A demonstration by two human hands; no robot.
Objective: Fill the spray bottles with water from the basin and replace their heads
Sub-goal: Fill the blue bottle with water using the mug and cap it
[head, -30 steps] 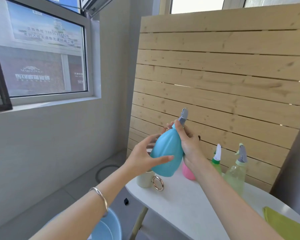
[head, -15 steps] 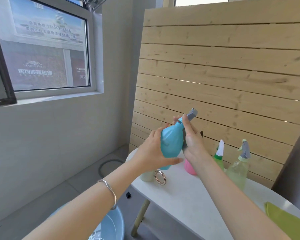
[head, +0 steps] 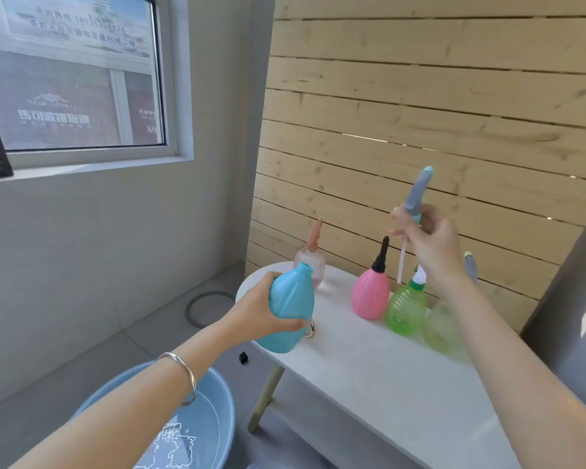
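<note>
Clerk: Nearest item?

Inspector: The basin (head: pixel 226 397) sits on the floor at the lower edge of view and has water in it. It lies below and left of the near end of the counter (head: pixel 369 367), presumably so a bottle can be dipped without a step.

Clerk: The left hand?

Inspector: The left hand (head: pixel 254 313) reaches forward above the basin, with a bracelet (head: pixel 183 370) at the wrist. It is curled round the belly of the blue bottle (head: pixel 290 309), thumb across the near side. The bottle is tilted with its open neck pointing up and away, and it is held off the counter's edge. Its head is off, so filling is judged the step due.

Clerk: The right hand?

Inspector: The right hand (head: pixel 430 245) is raised above the counter, well apart from the bottle. It pinches the spray head (head: pixel 416 194) near the collar, nozzle up, with the dip tube (head: pixel 401 262) hanging below. It is probably held high so the tube clears the standing bottles.

Clerk: Farther back?

Inspector: Four bottles stand on the counter with heads fitted.
- The pink bottle (head: pixel 369 292) and the green bottle (head: pixel 406 309) stand just beside each other.
- The pale green bottle (head: pixel 442 330) is blurred and sits partly behind the right forearm.
- The clear pink bottle (head: pixel 310 262) stands behind the blue one.

Their contents cannot be told. The wooden slat wall (head: pixel 420 96) closes the scene.
</note>
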